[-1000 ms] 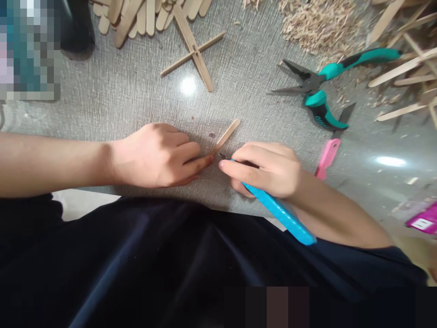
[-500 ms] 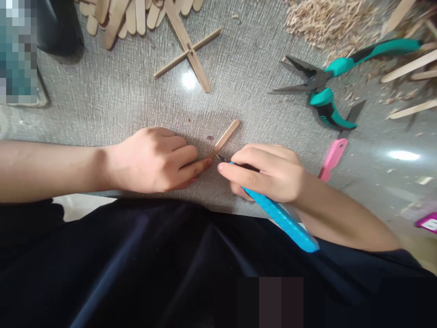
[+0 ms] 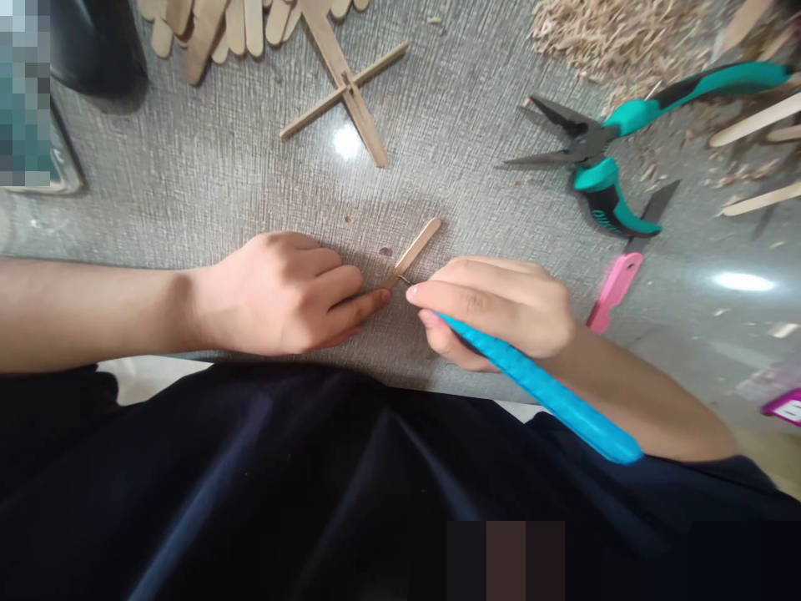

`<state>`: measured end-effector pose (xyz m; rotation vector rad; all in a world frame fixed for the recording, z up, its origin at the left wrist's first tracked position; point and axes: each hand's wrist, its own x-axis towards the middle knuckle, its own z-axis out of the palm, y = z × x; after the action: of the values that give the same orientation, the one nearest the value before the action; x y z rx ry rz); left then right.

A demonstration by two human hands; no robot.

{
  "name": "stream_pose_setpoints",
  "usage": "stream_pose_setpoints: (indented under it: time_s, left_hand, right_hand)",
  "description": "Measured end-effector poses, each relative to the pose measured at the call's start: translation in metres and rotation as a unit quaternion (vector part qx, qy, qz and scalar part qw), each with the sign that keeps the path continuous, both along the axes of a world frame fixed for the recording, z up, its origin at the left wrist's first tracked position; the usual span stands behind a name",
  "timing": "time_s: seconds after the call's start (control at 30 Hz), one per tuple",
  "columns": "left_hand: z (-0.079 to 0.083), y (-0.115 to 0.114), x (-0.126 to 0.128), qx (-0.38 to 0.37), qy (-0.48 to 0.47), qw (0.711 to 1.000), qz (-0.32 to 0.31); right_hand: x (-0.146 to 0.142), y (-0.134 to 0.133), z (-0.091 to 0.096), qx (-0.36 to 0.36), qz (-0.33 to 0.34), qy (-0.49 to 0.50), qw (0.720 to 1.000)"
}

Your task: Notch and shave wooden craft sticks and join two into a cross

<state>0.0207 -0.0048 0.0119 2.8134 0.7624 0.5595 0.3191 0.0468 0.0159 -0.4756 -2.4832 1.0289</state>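
My left hand (image 3: 300,292) is closed, its fingers curled on the table and the index fingertip pressing on the near end of a short wooden craft stick (image 3: 418,244). The stick's rounded far end points up and to the right. My right hand (image 3: 501,309) grips a blue-handled craft knife (image 3: 551,392) between thumb and fingers. Its handle slants down toward my right forearm. The thin metal tip meets the stick's edge just beyond my left fingertip; most of the blade is hidden by my right fingers.
Two crossed sticks (image 3: 369,125) lie ahead, with a heap of craft sticks (image 3: 234,29) behind. Open teal-handled pliers (image 3: 585,146), a pink-handled knife (image 3: 617,288), wood shavings (image 3: 617,37) and loose sticks (image 3: 757,117) are on the right. A dark rounded object (image 3: 97,50) stands at upper left.
My right hand has rolled and shifted slightly right, swinging the craft knife's handle end to the right. My left hand and the short stick have stayed in place.
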Motion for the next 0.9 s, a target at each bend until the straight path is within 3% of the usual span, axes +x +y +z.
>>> stream_pose_setpoints:
  time_s: [0.4, 0.6, 0.9]
  left_hand:
    - [-0.001, -0.002, -0.001, 0.023, 0.028, 0.999, 0.000]
    - [0.003, -0.003, 0.001, 0.023, 0.046, 0.999, 0.009]
    - [0.004, -0.001, 0.000, -0.003, 0.035, 0.999, 0.012]
  right_hand:
    - [-0.006, -0.003, 0.003, 0.067, 0.016, -0.005, 0.998]
    - [-0.003, -0.008, -0.012, 0.191, 0.030, 0.002, 0.981]
    - [0.001, -0.004, -0.009, 0.143, 0.024, 0.002, 0.989]
